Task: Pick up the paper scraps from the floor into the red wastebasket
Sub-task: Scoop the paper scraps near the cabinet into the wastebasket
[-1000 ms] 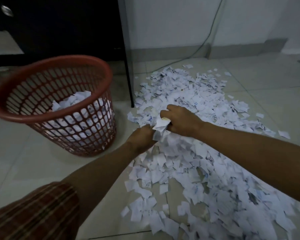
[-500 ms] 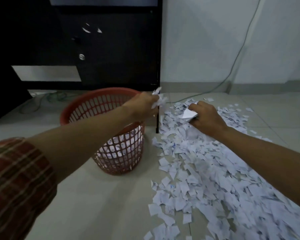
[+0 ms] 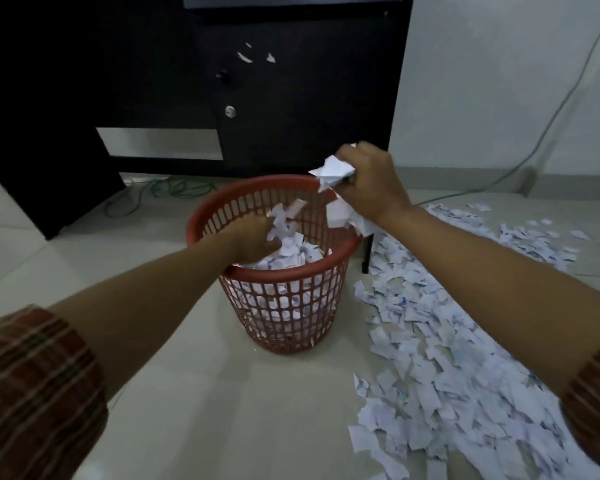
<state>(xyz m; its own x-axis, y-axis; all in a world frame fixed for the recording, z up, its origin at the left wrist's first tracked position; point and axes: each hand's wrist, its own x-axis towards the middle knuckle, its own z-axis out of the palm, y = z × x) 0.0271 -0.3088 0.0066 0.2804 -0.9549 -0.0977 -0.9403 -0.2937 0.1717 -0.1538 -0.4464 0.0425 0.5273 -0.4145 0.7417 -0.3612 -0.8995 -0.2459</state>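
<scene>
red wastebasket (image 3: 281, 306): mesh, part-full | left hand (image 3: 253, 237): fingers hidden; grip unclear | right hand (image 3: 368, 181): clutching white paper scraps (image 3: 331, 169)

Left arm stretched forward, left hand (image 3: 253, 237) dipped below the red wastebasket's (image 3: 222, 268) rim, fingers curled, whether gripping scraps cannot be told. Right hand (image 3: 368, 183) raised above the far right rim, fingers clenched round a bunch of paper scraps (image 3: 331, 171).

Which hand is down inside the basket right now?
The left hand, below the red wastebasket's rim among scraps. The right hand grips a paper wad above the far rim.
</scene>
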